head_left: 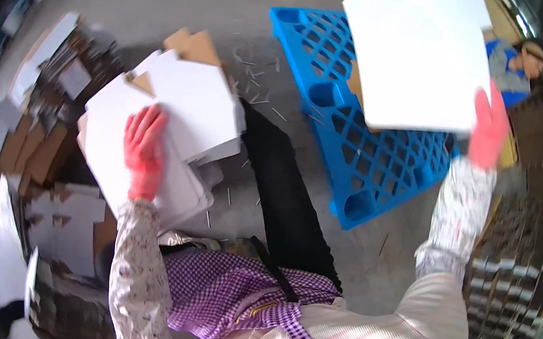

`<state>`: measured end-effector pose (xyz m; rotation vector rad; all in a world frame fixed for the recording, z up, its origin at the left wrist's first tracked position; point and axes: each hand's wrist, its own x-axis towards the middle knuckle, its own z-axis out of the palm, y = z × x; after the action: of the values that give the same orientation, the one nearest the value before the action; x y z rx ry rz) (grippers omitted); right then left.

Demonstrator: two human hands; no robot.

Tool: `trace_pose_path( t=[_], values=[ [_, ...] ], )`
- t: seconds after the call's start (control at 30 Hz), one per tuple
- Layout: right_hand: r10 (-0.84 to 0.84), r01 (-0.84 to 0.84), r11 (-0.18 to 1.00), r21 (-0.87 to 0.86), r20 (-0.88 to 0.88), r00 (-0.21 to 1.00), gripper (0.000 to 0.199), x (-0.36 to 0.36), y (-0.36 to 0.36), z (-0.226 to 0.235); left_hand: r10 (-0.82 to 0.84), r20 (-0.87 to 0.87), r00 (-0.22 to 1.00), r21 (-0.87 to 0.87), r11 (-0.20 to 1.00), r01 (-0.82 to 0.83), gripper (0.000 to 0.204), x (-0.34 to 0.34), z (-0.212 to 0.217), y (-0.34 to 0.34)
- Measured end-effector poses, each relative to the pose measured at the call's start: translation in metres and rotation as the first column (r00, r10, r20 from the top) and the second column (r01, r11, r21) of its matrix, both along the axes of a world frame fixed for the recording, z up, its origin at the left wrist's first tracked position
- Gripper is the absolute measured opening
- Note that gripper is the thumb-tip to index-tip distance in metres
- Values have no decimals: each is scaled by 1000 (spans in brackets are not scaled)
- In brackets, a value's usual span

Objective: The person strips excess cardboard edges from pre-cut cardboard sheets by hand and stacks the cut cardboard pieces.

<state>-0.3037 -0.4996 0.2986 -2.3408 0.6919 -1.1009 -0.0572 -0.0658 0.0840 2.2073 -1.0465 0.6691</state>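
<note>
My left hand (144,148), in a pinkish-red glove, lies with its fingers stretched out on a pile of white die-cut cardboard sheets (202,97) at the left. Brown cardboard shows at the pile's far edge. At the right, my right hand (489,127), gloved alike, is up against the right edge of a stack of large white cardboard sheets (416,58). Its fingers are stretched along that edge and slightly blurred. That stack sits over a blue plastic pallet (339,147); how it rests there is hidden.
Piles of cut cardboard (41,146) stand along the left side. Thin paper scraps litter the grey floor (370,254). A co-worker (519,68) is beyond the white stack at the far right. Stacked cardboard (509,269) lines the right side. My dark-trousered leg (289,192) extends between pile and pallet.
</note>
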Motion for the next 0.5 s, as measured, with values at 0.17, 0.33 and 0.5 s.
trace_pose_path(
  t=[0.17,0.33,0.5],
  values=[
    [354,-364,911,-194,-89,931,47,-7,111,-44,-49,63,997,-89,995,55,43,12,-26,-3],
    [698,-710,446,545,285,657,64,70,279,-152,-34,-279,960,-430,898,-93,44,9,-10,60],
    [621,-602,326,729,316,718,62,97,337,-189,-323,-639,698,-697,626,-348,57,33,-32,143]
  ],
)
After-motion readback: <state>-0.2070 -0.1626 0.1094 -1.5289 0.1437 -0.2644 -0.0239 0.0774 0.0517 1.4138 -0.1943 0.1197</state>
